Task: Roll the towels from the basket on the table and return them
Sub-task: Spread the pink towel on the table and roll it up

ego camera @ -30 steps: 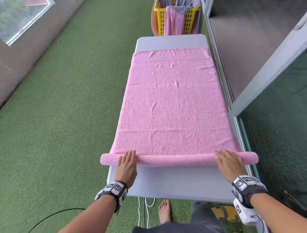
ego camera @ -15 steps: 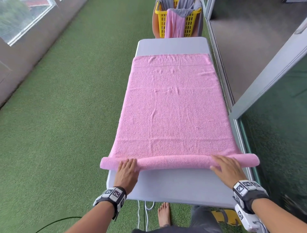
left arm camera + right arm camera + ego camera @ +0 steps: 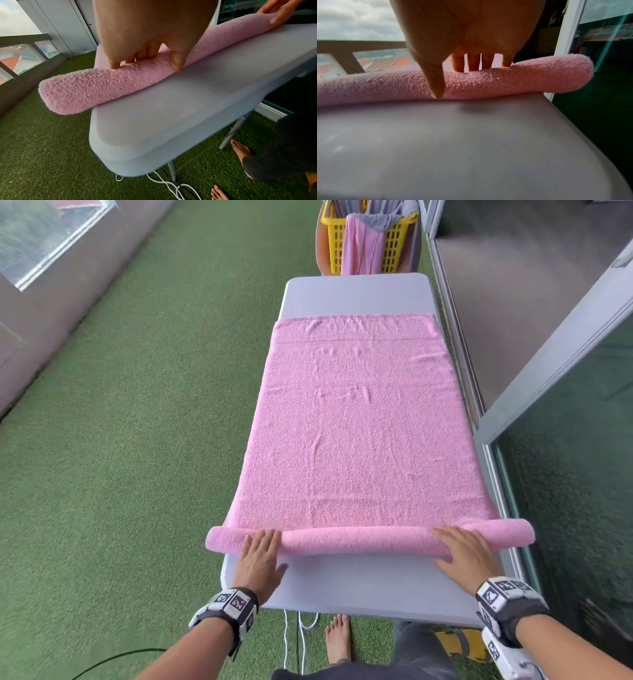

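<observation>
Pink towel (image 3: 359, 422), spread flat along the table (image 3: 356, 292), its near end wound into a slim roll (image 3: 359, 541) that lies across the table close to the near edge. Both ends of the roll overhang the table's long sides. The terry pile looks thick and soft; the flat part shows a few shallow creases and a woven band near the far edge.

Step in hand, as I judge it: rolling towel 1, only just begun, most of the length unrolled. My left hand (image 3: 257, 563) and right hand (image 3: 466, 556) rest on top of the roll near its 2 ends, fingers (image 3: 472, 63) straight and slightly spread, thumbs against its near face, pressing, not clasping.

Next move calls for an even forward push from both palms so the roll stays straight and tight.

Beyond the far edge stands the yellow basket (image 3: 394, 248), more towels draped over its rim.
</observation>
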`<state>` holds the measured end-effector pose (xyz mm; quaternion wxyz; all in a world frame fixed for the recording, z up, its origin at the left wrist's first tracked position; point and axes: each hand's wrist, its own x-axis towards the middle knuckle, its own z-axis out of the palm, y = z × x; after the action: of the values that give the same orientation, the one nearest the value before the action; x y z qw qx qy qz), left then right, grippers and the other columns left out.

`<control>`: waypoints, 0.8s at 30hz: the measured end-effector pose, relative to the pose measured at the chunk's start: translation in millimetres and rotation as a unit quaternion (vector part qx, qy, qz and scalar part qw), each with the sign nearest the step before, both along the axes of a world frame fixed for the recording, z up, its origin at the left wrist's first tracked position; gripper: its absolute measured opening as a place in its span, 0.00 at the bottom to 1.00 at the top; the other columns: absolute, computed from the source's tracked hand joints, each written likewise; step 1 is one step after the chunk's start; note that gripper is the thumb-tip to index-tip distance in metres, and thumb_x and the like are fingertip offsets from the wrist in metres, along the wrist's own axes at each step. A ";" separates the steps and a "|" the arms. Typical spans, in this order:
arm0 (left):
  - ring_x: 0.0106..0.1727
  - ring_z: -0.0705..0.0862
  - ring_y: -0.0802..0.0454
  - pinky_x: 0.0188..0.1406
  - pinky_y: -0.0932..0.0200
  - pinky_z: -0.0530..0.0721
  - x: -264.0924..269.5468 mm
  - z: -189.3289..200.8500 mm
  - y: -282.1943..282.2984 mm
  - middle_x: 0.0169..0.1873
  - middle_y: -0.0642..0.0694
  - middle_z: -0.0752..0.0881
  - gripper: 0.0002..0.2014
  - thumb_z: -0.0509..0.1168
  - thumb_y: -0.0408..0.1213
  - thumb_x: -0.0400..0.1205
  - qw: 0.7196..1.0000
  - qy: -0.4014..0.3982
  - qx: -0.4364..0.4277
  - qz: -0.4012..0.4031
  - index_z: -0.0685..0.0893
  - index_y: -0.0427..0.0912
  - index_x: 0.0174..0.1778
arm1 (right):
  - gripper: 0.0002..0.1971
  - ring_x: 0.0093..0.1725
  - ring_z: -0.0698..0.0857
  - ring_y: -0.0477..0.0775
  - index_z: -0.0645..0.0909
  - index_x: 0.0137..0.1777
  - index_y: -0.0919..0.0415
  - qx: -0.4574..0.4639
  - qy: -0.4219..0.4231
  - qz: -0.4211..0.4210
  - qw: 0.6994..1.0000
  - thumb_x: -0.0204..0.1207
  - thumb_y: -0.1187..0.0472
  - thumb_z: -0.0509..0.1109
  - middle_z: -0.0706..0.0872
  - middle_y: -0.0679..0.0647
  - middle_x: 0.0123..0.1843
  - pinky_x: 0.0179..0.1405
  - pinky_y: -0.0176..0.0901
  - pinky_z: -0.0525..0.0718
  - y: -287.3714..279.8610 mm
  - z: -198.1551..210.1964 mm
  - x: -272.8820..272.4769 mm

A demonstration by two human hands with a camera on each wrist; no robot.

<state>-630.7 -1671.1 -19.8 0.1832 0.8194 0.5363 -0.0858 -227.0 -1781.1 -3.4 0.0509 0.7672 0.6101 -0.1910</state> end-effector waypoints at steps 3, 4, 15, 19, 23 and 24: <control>0.62 0.82 0.46 0.72 0.37 0.73 -3.8 -4.2 -4.0 0.60 0.46 0.85 0.19 0.70 0.36 0.75 0.999 -0.016 0.034 -0.017 0.82 0.42 0.63 | 0.24 0.66 0.76 0.45 0.75 0.69 0.43 -0.018 -0.020 -0.001 1.000 0.72 0.52 0.72 0.79 0.40 0.67 0.74 0.49 0.68 -4.9 -3.4 -1.5; 0.54 0.83 0.49 0.65 0.38 0.79 -3.1 -2.2 -1.5 0.52 0.48 0.86 0.12 0.67 0.37 0.76 0.998 -0.025 0.047 -0.017 0.83 0.44 0.56 | 0.21 0.63 0.76 0.44 0.75 0.67 0.42 -0.030 -0.024 0.001 0.999 0.73 0.50 0.70 0.79 0.38 0.64 0.72 0.48 0.69 -0.7 -1.7 0.2; 0.78 0.68 0.43 0.79 0.41 0.55 0.4 -0.2 -5.6 0.76 0.42 0.71 0.33 0.71 0.44 0.77 0.999 0.021 0.023 -0.017 0.69 0.40 0.78 | 0.28 0.73 0.72 0.47 0.68 0.76 0.42 -0.004 -0.014 0.012 1.000 0.75 0.48 0.69 0.75 0.41 0.74 0.79 0.50 0.62 -3.7 -2.3 -7.9; 0.59 0.84 0.48 0.69 0.43 0.74 1.1 5.9 0.6 0.56 0.48 0.87 0.15 0.71 0.38 0.76 0.997 -0.016 0.067 -0.015 0.83 0.45 0.59 | 0.24 0.70 0.73 0.46 0.72 0.71 0.39 -0.017 -0.022 0.006 1.000 0.75 0.53 0.67 0.77 0.39 0.70 0.76 0.50 0.65 8.9 5.0 -4.9; 0.79 0.68 0.44 0.80 0.43 0.53 8.6 14.6 18.5 0.77 0.41 0.71 0.24 0.51 0.31 0.85 0.995 -0.033 0.094 0.022 0.67 0.39 0.79 | 0.22 0.73 0.72 0.49 0.71 0.76 0.44 0.038 -0.028 -0.016 0.999 0.81 0.53 0.60 0.75 0.43 0.75 0.76 0.52 0.64 35.2 14.5 -0.7; 0.81 0.63 0.44 0.80 0.44 0.50 10.0 14.7 19.2 0.79 0.41 0.67 0.25 0.50 0.32 0.86 0.995 -0.028 0.090 0.030 0.63 0.39 0.81 | 0.22 0.75 0.71 0.49 0.70 0.77 0.45 0.049 -0.024 -0.021 0.998 0.82 0.51 0.59 0.74 0.44 0.76 0.76 0.52 0.63 37.0 13.6 0.0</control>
<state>-620.7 -1651.9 -5.1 0.1267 0.8183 0.5606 -0.0085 -227.0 -1744.2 10.1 0.0240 0.7860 0.6009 -0.1434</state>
